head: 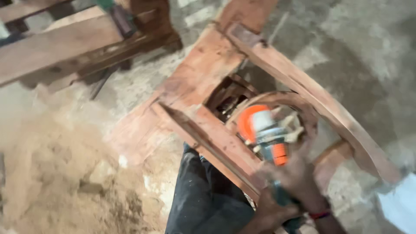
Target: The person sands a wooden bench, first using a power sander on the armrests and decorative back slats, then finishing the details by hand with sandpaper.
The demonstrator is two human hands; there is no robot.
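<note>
Both hands, right hand (299, 175) and left hand (271, 212), seemingly grip the blurred orange grinder (264, 130) against the wooden frame (216, 134)

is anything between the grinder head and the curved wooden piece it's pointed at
Nothing visible. The grinder, gripped in both hands, right hand and left hand, sits right at the curved wooden piece of the frame, though blur hides actual contact.

The wooden frame (225, 82) lies across the floor's middle. A power tool (264, 130) sits on it toward four o'clock. A sawdust heap (56, 173) lies at eight o'clock, stacked planks (56, 43) at ten o'clock.
</note>
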